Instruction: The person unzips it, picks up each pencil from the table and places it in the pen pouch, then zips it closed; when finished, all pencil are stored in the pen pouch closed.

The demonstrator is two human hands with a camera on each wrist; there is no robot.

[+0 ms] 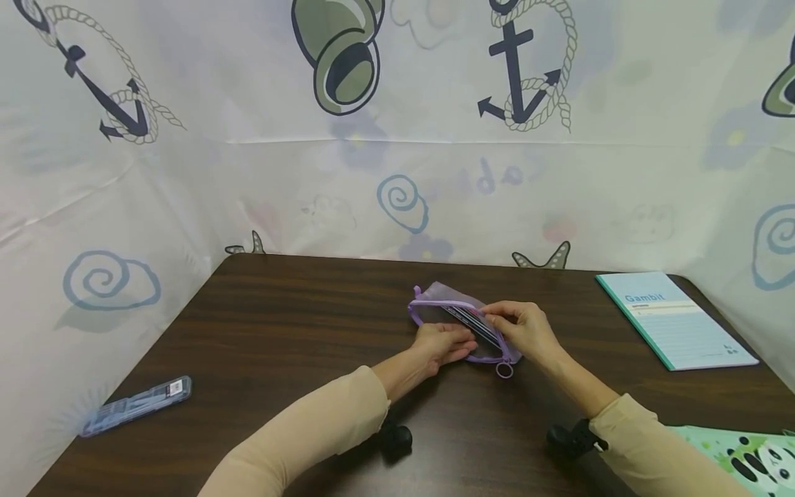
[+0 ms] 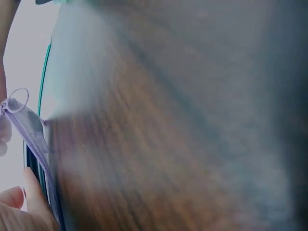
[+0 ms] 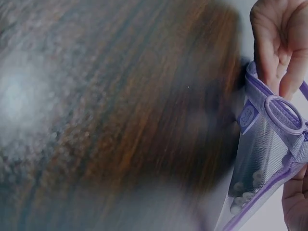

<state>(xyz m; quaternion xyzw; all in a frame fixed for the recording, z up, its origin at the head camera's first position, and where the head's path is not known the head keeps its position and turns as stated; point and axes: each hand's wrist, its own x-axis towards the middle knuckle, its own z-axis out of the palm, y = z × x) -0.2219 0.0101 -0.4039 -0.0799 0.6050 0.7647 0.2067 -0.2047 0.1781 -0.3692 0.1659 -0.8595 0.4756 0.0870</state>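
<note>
A lilac mesh zip pouch (image 1: 446, 293) is spread at its mouth between both hands, a ring (image 1: 504, 371) hanging from its zip end. Long black items with pale stripes (image 1: 462, 317), perhaps pens, show inside. My left hand (image 1: 439, 342) has its fairly straight fingers in the pouch's mouth; their tips are partly hidden in the right wrist view. On the far right rim, my right hand (image 1: 524, 330) pinches the pouch between thumb and fingers. Small white round pieces (image 3: 246, 196) show through the mesh in the right wrist view.
A clear bluish plastic case (image 1: 138, 406) lies at the left table edge. The Gambit notebook (image 1: 680, 328) lies at the back right. A green panda-print item (image 1: 739, 455) is partly behind the right sleeve. A printed cloth (image 1: 286, 172) hangs behind the dark table (image 1: 298, 304).
</note>
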